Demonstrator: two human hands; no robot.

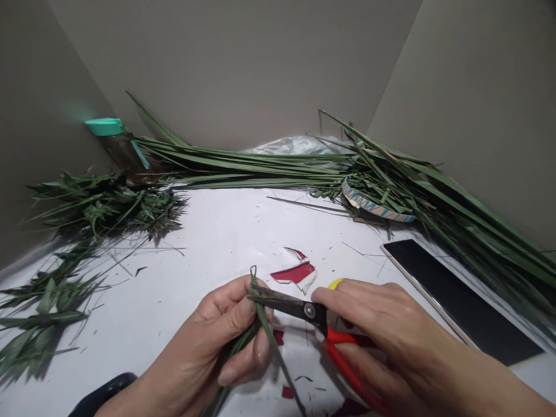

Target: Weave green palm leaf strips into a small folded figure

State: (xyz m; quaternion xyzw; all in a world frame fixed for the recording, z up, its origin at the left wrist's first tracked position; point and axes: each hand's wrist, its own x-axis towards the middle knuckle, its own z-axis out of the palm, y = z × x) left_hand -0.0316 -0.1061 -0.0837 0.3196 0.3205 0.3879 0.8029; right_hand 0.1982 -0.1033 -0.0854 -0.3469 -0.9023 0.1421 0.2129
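My left hand (226, 336) is closed around a folded green leaf strip (254, 284), whose looped tip sticks up above my thumb. My right hand (382, 330) grips red-handled scissors (299, 308). Their dark blades point left and are closed on the leaf strip just above my left fingers. A loose end of the strip (278, 359) hangs down past my left fingers toward the bottom edge.
Long green palm leaves (260, 162) lie along the back wall and down the right side. Cut leaf pieces (104, 205) pile up at left. A red and white paper scrap (297, 273), a dark tablet (460, 298), a tape roll (373, 205) and a teal-capped bottle (106, 130) lie on the white table.
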